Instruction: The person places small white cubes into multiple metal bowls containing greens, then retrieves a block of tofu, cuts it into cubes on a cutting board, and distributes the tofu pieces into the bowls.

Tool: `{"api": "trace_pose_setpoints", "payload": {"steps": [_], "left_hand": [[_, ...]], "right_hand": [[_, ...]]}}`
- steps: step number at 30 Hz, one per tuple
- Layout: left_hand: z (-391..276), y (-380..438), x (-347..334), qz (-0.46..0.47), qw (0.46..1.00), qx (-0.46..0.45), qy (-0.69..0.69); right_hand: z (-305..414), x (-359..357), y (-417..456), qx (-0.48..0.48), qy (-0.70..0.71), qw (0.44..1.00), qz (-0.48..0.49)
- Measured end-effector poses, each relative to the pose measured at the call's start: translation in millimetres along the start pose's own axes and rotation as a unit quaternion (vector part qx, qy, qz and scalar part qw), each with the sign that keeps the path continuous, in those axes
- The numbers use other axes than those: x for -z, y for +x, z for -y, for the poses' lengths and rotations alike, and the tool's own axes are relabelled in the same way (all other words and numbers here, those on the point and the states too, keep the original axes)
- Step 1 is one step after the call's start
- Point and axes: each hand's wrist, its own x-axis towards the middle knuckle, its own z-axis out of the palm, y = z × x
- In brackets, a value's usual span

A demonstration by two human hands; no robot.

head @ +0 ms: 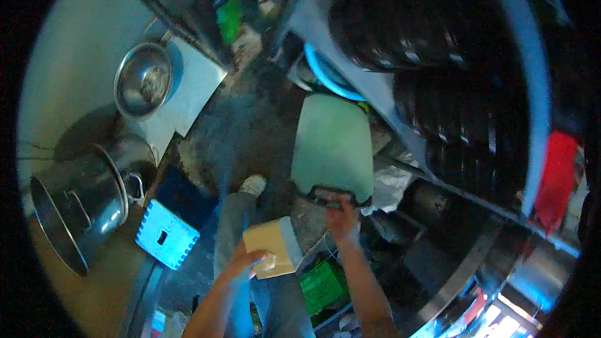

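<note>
My right hand [342,220] grips the dark handle [331,193] of a pale green board [333,143], which looks like a plastic cutting board. The board extends away from me, its handle end nearest my body. In my left hand [242,263] is a small tan box or block [266,246] with a paler side face. My thumb lies across its top, near a shiny patch that may be clear tape. My left fingers are mostly hidden beneath it.
Steel pots [75,211] and a steel bowl [143,80] stand to the left. Close by is a light-blue plastic stool or crate [166,234]. A rack with dark stacked items [450,117] lines the right. A blue basin [328,75] and a green crate [324,286] sit low.
</note>
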Motion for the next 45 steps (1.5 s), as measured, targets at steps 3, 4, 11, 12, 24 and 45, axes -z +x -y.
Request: {"api": "trace_pose_setpoints", "payload": {"steps": [3,4,11,12,24,45], "left_hand": [[-16,-51,-49,-0.007,0.999,-0.005,0.052],[-19,-69,-63,0.005,0.997,0.004,0.078],[2,-160,-186,0.155,0.958,0.146,0.193],[13,-165,-202,0.182,0.947,0.173,0.202],[274,-260,-329,0.249,0.775,0.352,0.461],[405,-199,-265,0.352,0.638,-0.184,0.659]], "right_hand": [[20,21,-111,-0.031,0.008,0.994,-0.103],[36,27,-150,-0.043,-0.041,0.987,-0.148],[89,139,-476,0.096,-0.193,0.961,-0.173],[102,137,-524,0.089,-0.125,0.970,-0.189],[-82,233,-735,0.182,0.327,0.852,-0.365],[14,163,-595,0.203,-0.348,0.850,-0.339]]}}
